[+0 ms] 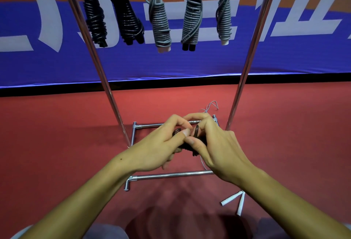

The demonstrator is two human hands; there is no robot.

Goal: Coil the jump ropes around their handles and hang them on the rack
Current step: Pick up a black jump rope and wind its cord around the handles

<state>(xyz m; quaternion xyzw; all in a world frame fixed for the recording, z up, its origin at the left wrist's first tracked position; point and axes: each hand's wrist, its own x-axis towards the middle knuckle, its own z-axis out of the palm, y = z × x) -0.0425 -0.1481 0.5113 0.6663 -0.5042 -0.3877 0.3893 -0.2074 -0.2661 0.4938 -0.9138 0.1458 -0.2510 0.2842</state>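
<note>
Step in hand: coiling, probably near its finish. At frame centre both hands work one dark rope [191, 140] held low over the rack's base. Left hand [161, 144] has fingers curled round the dark bundle, thumb pressed on top; right hand [214, 144] pinches a dark strand at its fingertips [190, 141] and seems to be tucking or looping it. How many turns are on cannot be told, since the hands hide most of the bundle. Along the top of the frame, five coiled ropes hang from the rack [245, 71]: two black ones at upper left [95, 16], three grey ones at upper centre and right [160, 20], each wrapped round its handles. Lower right, white handles [234, 200] of another rope lie on the red floor [57, 134], its thin cord [209, 106] trailing up behind the hands, uncoiled. Judged next: secure the loose end, leave a loop, lift it to the top bar; free space there is out of view. No containers seen.
</note>
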